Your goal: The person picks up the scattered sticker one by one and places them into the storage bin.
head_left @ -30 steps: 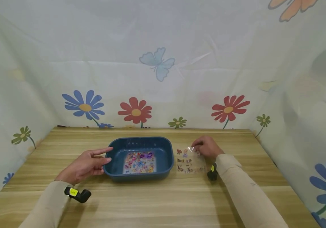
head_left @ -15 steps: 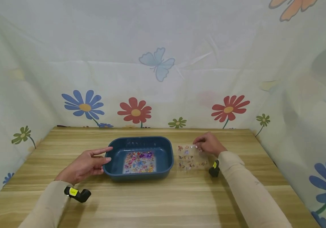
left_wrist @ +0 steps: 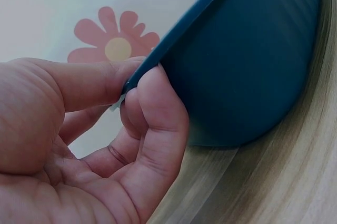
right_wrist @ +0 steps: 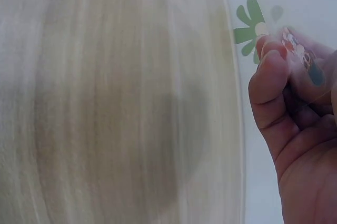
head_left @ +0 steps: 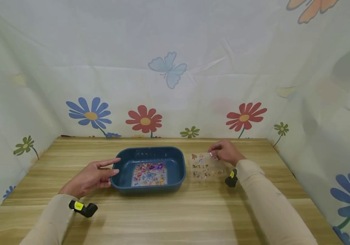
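Note:
My left hand (head_left: 90, 178) pinches the left rim of a dark blue rectangular basin (head_left: 179, 170), thumb on one side of the wall and curled fingers on the other, as the left wrist view shows. Flat on the basin's floor lies a colourful sticker sheet (head_left: 149, 174). To the basin's right, my right hand (head_left: 227, 152) pinches the upper right corner of a clear sticker sheet (head_left: 200, 166) printed with rows of small figures. In the right wrist view a bit of the printed film shows at the fingertips (right_wrist: 273, 66).
Everything stands on a wood-grain table (head_left: 162, 217). A pale cloth (head_left: 117, 81) with flowers and a butterfly hangs behind and along both sides. A black wrist camera (head_left: 83, 208) is strapped at each cuff.
My right hand has moved slightly away from me and to the right, taking the clear sticker sheet along. The left hand and the basin have stayed in place.

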The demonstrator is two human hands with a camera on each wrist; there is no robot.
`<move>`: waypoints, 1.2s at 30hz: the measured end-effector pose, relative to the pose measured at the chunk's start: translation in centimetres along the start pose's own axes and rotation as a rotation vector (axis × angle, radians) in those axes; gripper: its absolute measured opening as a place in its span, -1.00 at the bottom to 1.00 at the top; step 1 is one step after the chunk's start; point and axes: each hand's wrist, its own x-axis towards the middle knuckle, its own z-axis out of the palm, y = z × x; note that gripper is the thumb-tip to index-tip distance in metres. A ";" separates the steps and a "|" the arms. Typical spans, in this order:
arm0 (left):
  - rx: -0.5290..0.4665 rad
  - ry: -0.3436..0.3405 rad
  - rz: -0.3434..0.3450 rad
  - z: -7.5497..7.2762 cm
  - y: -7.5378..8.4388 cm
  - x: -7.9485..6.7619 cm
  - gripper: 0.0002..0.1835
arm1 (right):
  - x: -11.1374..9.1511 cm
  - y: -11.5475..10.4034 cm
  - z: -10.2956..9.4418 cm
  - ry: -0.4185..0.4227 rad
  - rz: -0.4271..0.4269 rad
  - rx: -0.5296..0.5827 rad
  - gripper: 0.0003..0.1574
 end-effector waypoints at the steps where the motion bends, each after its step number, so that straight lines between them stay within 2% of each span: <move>1: 0.001 0.001 0.001 0.0 0.0 0.0 -0.19 | 0.0 -0.1 -0.1 0.001 -0.006 0.004 -0.77; 7: 0.000 0.011 -0.006 -0.2 -0.2 0.0 -0.20 | 0.0 -0.5 -0.3 -0.003 -0.037 0.031 -0.77; 19: 0.006 0.022 -0.022 -0.2 -0.3 0.0 -0.21 | 0.3 -1.1 -0.7 -0.035 -0.024 0.055 -0.76; 36: -0.008 0.004 -0.003 -0.2 -0.4 0.2 -0.19 | 0.5 -3.6 0.2 -0.054 -0.035 0.110 -0.78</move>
